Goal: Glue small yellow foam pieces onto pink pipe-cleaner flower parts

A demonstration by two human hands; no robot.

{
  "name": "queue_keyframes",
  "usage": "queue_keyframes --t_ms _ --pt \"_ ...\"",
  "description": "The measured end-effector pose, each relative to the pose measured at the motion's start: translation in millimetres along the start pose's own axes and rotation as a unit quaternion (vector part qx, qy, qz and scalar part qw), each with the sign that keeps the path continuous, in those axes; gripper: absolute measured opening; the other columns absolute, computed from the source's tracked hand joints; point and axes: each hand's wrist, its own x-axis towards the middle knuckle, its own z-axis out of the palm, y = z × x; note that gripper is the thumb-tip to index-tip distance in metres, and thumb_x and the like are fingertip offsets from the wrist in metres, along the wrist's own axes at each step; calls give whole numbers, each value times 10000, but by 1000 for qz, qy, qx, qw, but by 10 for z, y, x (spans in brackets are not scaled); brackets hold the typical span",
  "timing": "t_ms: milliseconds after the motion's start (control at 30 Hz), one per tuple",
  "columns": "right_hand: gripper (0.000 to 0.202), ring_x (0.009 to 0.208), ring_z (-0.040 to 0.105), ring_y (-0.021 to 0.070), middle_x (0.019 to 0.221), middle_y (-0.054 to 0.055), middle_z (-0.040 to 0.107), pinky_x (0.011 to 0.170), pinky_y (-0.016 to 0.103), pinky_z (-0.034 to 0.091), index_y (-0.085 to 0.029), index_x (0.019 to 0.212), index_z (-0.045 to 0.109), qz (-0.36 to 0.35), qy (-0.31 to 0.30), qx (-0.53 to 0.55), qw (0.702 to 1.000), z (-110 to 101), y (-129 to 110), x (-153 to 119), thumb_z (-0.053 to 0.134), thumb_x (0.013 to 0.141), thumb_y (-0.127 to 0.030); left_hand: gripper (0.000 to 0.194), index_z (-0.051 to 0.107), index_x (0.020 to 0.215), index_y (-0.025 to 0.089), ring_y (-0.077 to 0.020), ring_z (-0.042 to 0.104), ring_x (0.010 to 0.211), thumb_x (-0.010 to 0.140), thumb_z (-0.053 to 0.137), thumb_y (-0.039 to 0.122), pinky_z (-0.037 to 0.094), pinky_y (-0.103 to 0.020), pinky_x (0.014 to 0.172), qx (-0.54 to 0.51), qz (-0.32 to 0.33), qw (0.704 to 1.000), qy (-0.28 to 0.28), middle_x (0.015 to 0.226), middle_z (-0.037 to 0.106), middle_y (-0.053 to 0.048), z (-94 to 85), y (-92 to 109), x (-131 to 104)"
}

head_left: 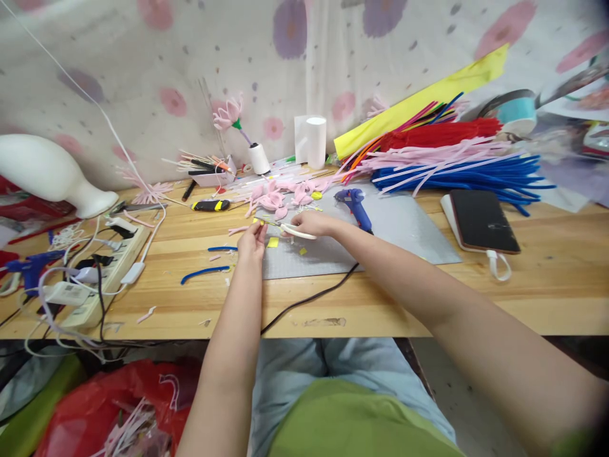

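1. Behind the bench (pixel 181 241), a flowered curtain (pixel 181 51) is hung as a backdrop.
2. Scissors (pixel 299 232) are held by the right hand (pixel 314 225), whose fingers are curled around the white handles; how far the blades are parted cannot be told.
3. Between the closed fingertips of the left hand (pixel 252 240), a small yellow piece (pixel 258 220) is pinched, near the scissors' tips and by the left edge of the grey mat (pixel 404 235).
4. Just beside the left hand, a yellow scrap (pixel 273 242) is seen on the mat.
5. Pink petals (pixel 273 200) are heaped beyond both hands, and a blue glue gun (pixel 354 206) is laid to their right, on the mat.
6. To the left of the petals, a cutter (pixel 210 205) is placed on the wood; nearer the bench's front edge, a blue stem (pixel 204 273) is left lying.
7. At the right rear, red stems (pixel 442 133) are piled behind a blue bundle (pixel 457 174).
8. Toward the left end, a power strip (pixel 114 273) is crowded with plugs and cables.
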Motion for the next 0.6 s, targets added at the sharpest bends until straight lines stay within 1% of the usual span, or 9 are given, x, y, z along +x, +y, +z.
queue_keyframes --t_ms 100,167,233,300,400,467,533,567,600 --pt "572 489 426 71 558 -17 499 476 212 291 -150 627 531 -11 -16 110 994 -24 -24 -29 555 667 -720 206 496 620 130 -37 589 559 732 553 -33 538 -152 625 7 44 999 6 584 583 15 -64 29 32" --pt "549 442 415 58 529 -30 474 445 204 300 -154 641 506 -26 -27 200 979 -73 -33 -64 586 665 -696 214 453 654 146 -44 597 573 720 579 -13 538 -170 624 14 74 997 12 600 576 27 -97 51 37" --pt "529 411 401 51 509 -40 457 415 198 297 -156 670 502 -46 -25 275 960 -173 -31 -128 598 675 -676 262 400 695 166 -63 609 590 704 609 8 535 -193 611 28 96 995 21 618 570 37 -108 62 28" --pt "504 408 393 49 504 -42 459 403 193 290 -156 699 509 -58 2 318 946 -341 -17 -251 601 696 -651 327 364 738 185 -83 621 604 676 640 20 524 -209 596 56 117 991 26 646 571 44 -100 54 12" --pt "436 421 375 48 499 -49 444 417 194 276 -162 716 508 -54 70 320 943 -699 52 -589 604 736 -587 384 350 787 202 -100 626 610 639 668 47 509 -224 589 127 153 980 10 684 576 48 -86 -2 6" --pt "398 429 369 48 491 -48 434 435 201 263 -163 702 508 -53 118 293 947 -946 172 -880 590 764 -547 390 349 804 210 -103 622 619 630 670 72 503 -230 598 188 179 966 -11 682 570 54 -92 -55 33" --pt "392 431 376 51 483 -36 436 446 215 258 -164 643 492 -24 173 243 954 -1125 375 -1149 577 773 -524 390 353 814 217 -104 617 640 622 671 98 500 -238 628 260 214 941 -27 673 564 60 -113 -103 87" --pt "406 436 376 51 476 -28 435 455 223 266 -165 609 475 -4 197 207 958 -1173 505 -1256 565 780 -522 387 362 819 220 -104 617 657 618 674 110 498 -244 654 299 233 925 -33 675 567 61 -126 -118 121" --pt "400 451 394 56 491 -21 448 470 229 283 -166 617 478 17 208 177 962 -1188 647 -1337 563 781 -522 380 376 826 221 -106 621 683 615 676 122 494 -250 688 338 250 906 -37 684 576 57 -140 -126 158"
